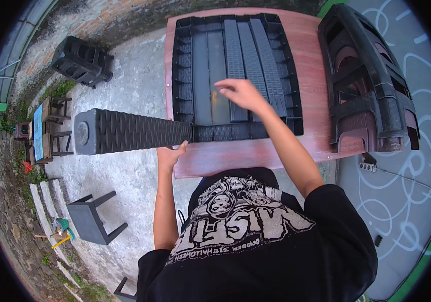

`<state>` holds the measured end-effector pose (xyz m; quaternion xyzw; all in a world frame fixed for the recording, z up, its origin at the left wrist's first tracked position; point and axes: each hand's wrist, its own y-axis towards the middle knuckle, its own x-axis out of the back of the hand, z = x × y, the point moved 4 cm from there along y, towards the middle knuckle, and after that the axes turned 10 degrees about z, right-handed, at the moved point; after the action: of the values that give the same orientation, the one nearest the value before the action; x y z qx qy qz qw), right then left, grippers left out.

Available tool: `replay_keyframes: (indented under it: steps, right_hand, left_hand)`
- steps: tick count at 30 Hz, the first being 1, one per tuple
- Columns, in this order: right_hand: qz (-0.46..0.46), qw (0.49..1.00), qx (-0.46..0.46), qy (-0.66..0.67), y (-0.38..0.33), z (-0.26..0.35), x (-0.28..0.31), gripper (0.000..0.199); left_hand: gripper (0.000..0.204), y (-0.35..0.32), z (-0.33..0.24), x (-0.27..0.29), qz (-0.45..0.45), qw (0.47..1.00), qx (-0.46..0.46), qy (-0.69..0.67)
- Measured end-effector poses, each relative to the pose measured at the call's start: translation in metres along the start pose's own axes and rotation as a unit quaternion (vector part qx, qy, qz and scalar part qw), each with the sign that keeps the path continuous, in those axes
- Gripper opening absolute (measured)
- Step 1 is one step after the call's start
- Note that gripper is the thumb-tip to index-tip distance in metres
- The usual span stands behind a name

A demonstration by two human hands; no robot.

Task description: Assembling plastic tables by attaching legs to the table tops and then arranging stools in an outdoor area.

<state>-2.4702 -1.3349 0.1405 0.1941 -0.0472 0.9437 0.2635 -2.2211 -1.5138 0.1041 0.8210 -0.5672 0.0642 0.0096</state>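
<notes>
Left hand (pixel 171 153) grips leg (pixel 132 131) from below, right hand (pixel 240 93) lies flat inside upturned seat (pixel 235 75); left fingers hidden.

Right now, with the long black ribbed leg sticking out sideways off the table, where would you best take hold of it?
Grip the leg near its inner end, from below, where the left hand already cups it beside the upturned black seat panel. It lies level and overhangs the reddish table far to the left, so a hold at the free end would probably lever against the joint.
</notes>
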Motion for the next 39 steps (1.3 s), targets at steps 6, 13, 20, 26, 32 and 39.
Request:
replay_keyframes:
  steps: [6, 13, 20, 26, 32, 39]
  right_hand:
    - [-0.280, 0.945, -0.114, -0.128, -0.035, -0.037, 0.109, 0.031]
    - [-0.150, 0.925, -0.324, -0.132, -0.064, -0.108, 0.095, 0.094]
    - [-0.189, 0.923, -0.324, -0.080, -0.063, -0.155, 0.094, 0.089]
    - [-0.213, 0.898, -0.352, -0.153, -0.063, -0.109, 0.111, 0.082]
    - [-0.291, 0.914, -0.267, -0.095, -0.083, -0.059, 0.124, 0.070]
    - [-0.284, 0.904, 0.007, 0.320, -0.134, -0.003, 0.129, 0.057]
  left_hand:
    - [0.048, -0.005, -0.005, -0.003, -0.034, 0.998, -0.047, -0.008]
    - [0.061, -0.014, -0.094, -0.006, -0.146, 0.965, -0.214, -0.048]
    - [0.065, -0.002, -0.076, 0.002, -0.237, 0.950, -0.205, 0.016]
    - [0.061, -0.006, -0.087, -0.003, -0.259, 0.939, -0.215, 0.076]
    - [0.074, -0.013, -0.099, 0.000, -0.162, 0.970, -0.182, 0.020]
    - [0.084, -0.044, -0.149, -0.009, -0.276, 0.852, -0.369, 0.248]
